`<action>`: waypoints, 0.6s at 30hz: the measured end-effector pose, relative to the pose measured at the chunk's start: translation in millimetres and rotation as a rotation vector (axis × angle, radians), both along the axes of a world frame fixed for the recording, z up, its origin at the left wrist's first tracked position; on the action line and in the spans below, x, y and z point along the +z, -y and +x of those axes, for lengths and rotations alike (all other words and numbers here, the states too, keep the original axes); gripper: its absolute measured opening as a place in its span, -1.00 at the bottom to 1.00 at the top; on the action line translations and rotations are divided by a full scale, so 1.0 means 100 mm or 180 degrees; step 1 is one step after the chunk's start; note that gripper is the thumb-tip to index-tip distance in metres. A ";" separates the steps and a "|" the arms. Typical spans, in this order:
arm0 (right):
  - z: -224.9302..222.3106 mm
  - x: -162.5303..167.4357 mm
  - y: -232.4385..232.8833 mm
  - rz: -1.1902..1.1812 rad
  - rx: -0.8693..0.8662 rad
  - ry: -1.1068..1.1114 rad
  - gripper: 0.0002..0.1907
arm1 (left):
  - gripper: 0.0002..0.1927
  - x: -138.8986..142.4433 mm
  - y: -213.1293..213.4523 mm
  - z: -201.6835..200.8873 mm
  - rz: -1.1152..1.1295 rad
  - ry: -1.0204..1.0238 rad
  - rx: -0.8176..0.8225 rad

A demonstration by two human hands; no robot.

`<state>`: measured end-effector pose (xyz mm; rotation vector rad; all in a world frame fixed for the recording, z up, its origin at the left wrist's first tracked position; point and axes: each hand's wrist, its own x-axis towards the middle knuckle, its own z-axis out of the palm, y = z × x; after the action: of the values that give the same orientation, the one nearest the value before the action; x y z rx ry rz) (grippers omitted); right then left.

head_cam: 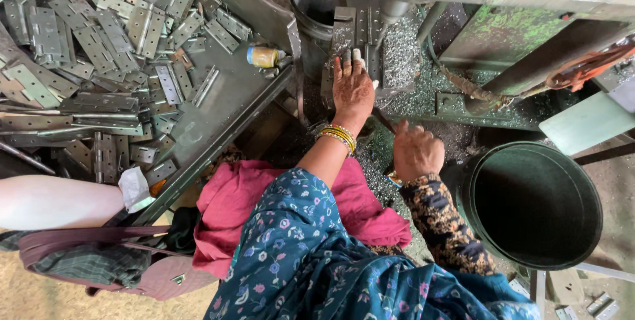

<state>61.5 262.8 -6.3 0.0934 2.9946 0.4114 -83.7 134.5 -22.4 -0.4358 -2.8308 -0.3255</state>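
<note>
While the left hand [352, 91] presses flat, fingers spread, on the grey metal hinge plate [357, 29] under the press head, holding nothing in its grip, keep fingertips back; right hand [417, 151] fisted, contents hidden; loose steel hinges [99, 42] heaped on the desk's grey metal tray [228, 105].

Hinges [99, 35]: dull silver-grey, heaped on a darker grey tray [225, 95]. Small cylinder [263, 56] on the tray: yellow with a blue end. Bangles [338, 136] at left wrist: yellow and gold with red. Sleeve [297, 227]: teal-blue, small floral print in pink and white. Other sleeve [444, 224]: black with orange-brown floral pattern. Cloth [238, 204] on lap: magenta-pink. Bucket [534, 204]: dark green. Machine frame [509, 25]: patchy green paint. Metal shavings [400, 55]: bright silver.
</note>
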 end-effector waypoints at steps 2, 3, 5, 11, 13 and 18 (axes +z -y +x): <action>0.12 -0.29 -0.03 -0.0018 -0.0028 -0.0312 -0.64 | -0.40 0.02 -0.01 -0.03 -0.0090 0.0046 0.0026; 0.24 -0.47 -0.01 -0.0081 -0.0121 -0.0516 -0.70 | -0.39 0.02 0.00 -0.03 -0.0156 0.0019 0.0029; 0.44 -0.80 0.05 -0.0598 -0.0379 -0.0507 -0.75 | -0.41 0.02 0.03 0.01 -0.0189 -0.0011 0.0012; 0.36 -1.04 -0.17 -0.1556 -0.0757 -0.0001 -0.70 | -0.48 0.02 0.09 0.01 -0.0098 -0.0013 -0.0103; 0.27 -0.97 -0.26 -0.1233 -0.0710 0.0233 -0.72 | -0.54 0.04 0.05 -0.08 -0.0432 0.0227 -0.0039; 0.36 -1.01 -0.14 -0.1698 -0.0667 -0.0156 -0.64 | -0.47 0.05 -0.05 -0.16 -0.0423 -0.0152 0.0092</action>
<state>97.2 277.2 -107.8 0.3631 2.9820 -0.4150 -99.4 139.8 -17.6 -0.4230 -2.8190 -0.1199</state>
